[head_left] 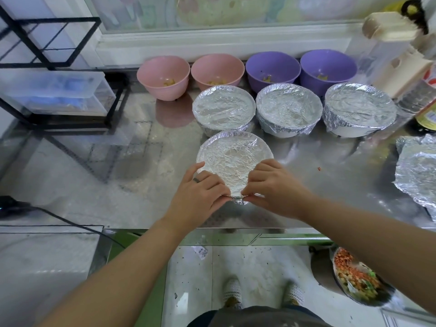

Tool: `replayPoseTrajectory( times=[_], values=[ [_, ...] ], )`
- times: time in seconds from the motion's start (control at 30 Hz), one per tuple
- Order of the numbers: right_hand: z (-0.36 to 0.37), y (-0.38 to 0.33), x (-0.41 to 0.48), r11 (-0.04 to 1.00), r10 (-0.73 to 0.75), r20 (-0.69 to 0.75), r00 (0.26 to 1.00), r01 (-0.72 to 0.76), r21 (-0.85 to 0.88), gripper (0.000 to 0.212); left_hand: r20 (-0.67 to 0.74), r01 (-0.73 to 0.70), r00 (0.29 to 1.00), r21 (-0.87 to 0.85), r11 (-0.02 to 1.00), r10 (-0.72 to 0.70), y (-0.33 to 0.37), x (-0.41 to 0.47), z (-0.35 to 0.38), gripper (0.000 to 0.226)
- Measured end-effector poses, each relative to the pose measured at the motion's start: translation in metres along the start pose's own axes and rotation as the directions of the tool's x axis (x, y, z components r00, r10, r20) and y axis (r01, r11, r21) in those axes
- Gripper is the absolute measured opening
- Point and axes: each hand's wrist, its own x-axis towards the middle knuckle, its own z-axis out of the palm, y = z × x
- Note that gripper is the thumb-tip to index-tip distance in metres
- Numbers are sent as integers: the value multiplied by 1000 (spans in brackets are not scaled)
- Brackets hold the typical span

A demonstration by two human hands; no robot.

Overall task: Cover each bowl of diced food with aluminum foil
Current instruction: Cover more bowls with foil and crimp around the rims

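Note:
A foil-covered bowl sits near the front of the steel counter. My left hand and my right hand both pinch the crumpled foil at its near rim. Behind it stand three more foil-covered bowls in a row. At the back, two pink bowls and two purple bowls hold diced yellow food and stand uncovered.
A loose foil sheet lies at the right edge of the counter. A black wire rack with a clear box stands at left. Bottles and a cream container crowd the back right. A bowl of chopped scraps sits on the floor.

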Motion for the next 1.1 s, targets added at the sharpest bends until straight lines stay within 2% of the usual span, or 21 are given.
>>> replayPoseTrajectory(
  times=[0.23, 0.63, 0.97, 1.1],
  values=[
    [3, -1, 2, 998, -46, -47, 998, 44, -51, 20, -34, 20, 999, 22, 1000, -19, 4, 2, 5, 10],
    [6, -4, 12, 988, -92, -65, 994, 83, -129, 17, 12, 53, 998, 23, 998, -53, 10, 5, 3, 11],
    [5, -8, 19, 992, -52, -20, 998, 49, -119, 15, 43, 52, 998, 17, 998, -53, 10, 4, 2, 11],
    [4, -11, 20, 995, -27, 5, 1000, 27, -97, 14, 76, 77, 994, 45, 996, -80, 13, 0, 3, 20]
  ],
)
